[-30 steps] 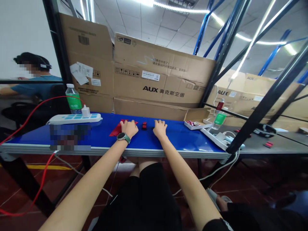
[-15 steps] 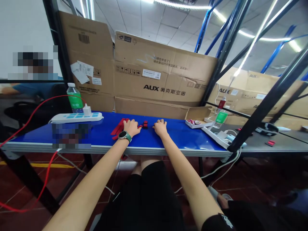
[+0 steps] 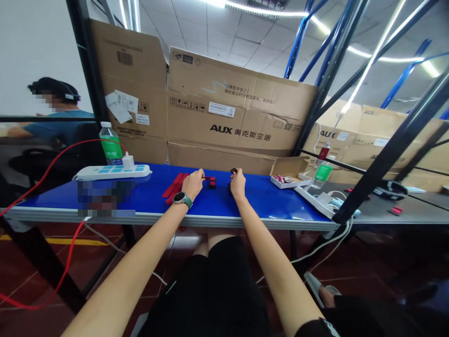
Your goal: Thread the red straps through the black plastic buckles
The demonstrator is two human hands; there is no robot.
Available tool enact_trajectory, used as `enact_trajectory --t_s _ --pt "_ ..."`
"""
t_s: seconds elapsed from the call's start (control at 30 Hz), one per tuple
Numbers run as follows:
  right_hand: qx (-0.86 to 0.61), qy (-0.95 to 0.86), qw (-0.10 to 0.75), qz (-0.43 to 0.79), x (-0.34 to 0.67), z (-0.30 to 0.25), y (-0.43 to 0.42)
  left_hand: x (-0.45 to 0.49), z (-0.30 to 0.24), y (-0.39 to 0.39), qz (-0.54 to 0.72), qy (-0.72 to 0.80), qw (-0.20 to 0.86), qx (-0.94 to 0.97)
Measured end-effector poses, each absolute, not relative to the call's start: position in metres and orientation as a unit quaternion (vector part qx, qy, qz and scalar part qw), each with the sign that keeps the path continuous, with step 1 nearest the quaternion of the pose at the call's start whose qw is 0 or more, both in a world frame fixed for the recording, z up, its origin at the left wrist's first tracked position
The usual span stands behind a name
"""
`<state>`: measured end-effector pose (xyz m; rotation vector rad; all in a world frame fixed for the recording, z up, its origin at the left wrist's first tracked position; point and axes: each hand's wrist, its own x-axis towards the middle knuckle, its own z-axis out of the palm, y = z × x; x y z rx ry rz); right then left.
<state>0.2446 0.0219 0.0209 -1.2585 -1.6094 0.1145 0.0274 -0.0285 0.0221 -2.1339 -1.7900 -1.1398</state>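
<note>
My left hand [image 3: 193,184], with a watch [image 3: 180,198] on its wrist, is closed at the fingertips on a thin piece of red strap. That piece leads right to a small red and black buckle-like piece [image 3: 212,183] lying on the blue tabletop [image 3: 266,199]. More red straps [image 3: 174,186] lie flat beneath and left of this hand. My right hand [image 3: 237,185] is raised slightly and closed around a small black piece [image 3: 234,171], whose top shows above the fingers. Its exact kind is too small to make out.
A power strip [image 3: 112,172] and a green-labelled bottle [image 3: 110,145] stand at the left. An open small box [image 3: 288,180] with red and white bits sits at the right, near another power strip [image 3: 314,201]. Cardboard [image 3: 242,112] walls the back. A person [image 3: 59,121] sits far left.
My right hand has gone from fingers down on the tabletop to closed and lifted, with a small black piece in it. My left fingers have drawn together on the red strap.
</note>
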Motion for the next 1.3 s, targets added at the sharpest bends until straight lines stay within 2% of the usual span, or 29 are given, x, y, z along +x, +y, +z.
enact_trajectory --t_s 0.1,0.23,0.4,0.53,0.63,0.77,0.87,1.03,1.13,1.3 --pt "-0.539 -0.622 0.567 0.031 0.251 0.021 0.023 0.034 0.027 -0.031 -0.448 -0.467 0.014 -0.762" --pt "-0.562 -0.580 0.590 0.009 0.257 0.024 0.021 0.047 0.027 -0.033 -0.387 -0.351 -0.095 -0.848" --pt "-0.569 -0.596 0.568 0.007 0.257 0.025 0.019 0.042 0.027 -0.035 -0.338 -0.361 -0.004 -0.869" --pt "-0.577 -0.607 0.547 -0.007 0.256 0.025 0.018 0.032 0.026 -0.036 -0.292 -0.353 -0.081 -0.885" --pt "-0.565 -0.604 0.562 -0.021 0.257 0.025 0.017 0.036 0.025 -0.038 -0.271 -0.332 -0.110 -0.897" --pt "-0.510 -0.634 0.581 -0.021 0.255 0.028 0.013 0.043 0.025 -0.040 -0.257 -0.358 -0.048 -0.896" --pt "-0.453 -0.693 0.560 -0.002 0.248 0.031 0.008 0.039 0.024 -0.039 -0.286 -0.396 0.002 -0.872" --pt "-0.422 -0.718 0.548 0.076 0.239 0.033 0.003 0.034 0.021 -0.037 -0.237 -0.383 0.003 -0.893" --pt "-0.384 -0.729 0.545 0.156 0.237 0.030 0.005 0.035 0.022 -0.037 -0.290 -0.403 0.019 -0.868" --pt "-0.340 -0.761 0.497 0.242 0.230 0.023 0.012 0.030 0.028 -0.031 -0.467 -0.440 0.014 -0.767"
